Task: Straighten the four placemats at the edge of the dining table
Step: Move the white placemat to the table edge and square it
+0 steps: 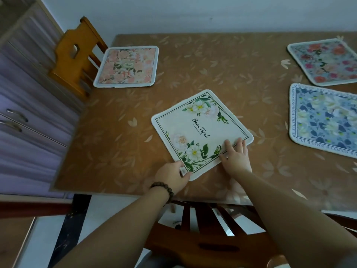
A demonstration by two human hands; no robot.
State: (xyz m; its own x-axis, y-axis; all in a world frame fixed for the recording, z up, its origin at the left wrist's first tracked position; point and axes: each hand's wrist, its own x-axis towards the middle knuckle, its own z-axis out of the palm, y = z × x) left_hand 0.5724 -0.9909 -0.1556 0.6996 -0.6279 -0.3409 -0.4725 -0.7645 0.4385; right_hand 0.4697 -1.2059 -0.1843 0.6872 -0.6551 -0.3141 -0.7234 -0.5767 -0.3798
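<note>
Four placemats on a brown leaf-patterned dining table (222, 70).

Nearest the front edge: white placemat (201, 132), green leaves and pale flowers, script reading "Beautiful"; lying flat but turned diamond-wise, one corner aimed at the near table edge, not square to it.

Left hand (173, 176), beaded bracelet (164, 190) on the wrist: closed in a pinch on the white mat's nearest corner, thumb on top, fingers curled at the mat's edge.

Right hand (236, 153): spread flat, fingers extended, pressing palm-down on the white mat's lower right border, gripping nothing.

Far left, just beside the left table edge: pink placemat (126, 66), peach blossoms, white binding, roughly square to the table.

Far right: red-flowered placemat (326, 61), tilted, partly cut off by the frame.

Below that, near the right side and well apart from the white mat: blue placemat (326, 120), pale flowers with lettering around the border, slightly skewed, also cut off at the frame edge.

No mat touching another.

Wooden chair (74, 53) pushed against the left side of the table, next to the pink mat. Second wooden chair (210, 229) at the near edge, beneath both forearms.

Along the left wall: purple cabinet (29, 113), doors and drawers all closed, contents hidden.
</note>
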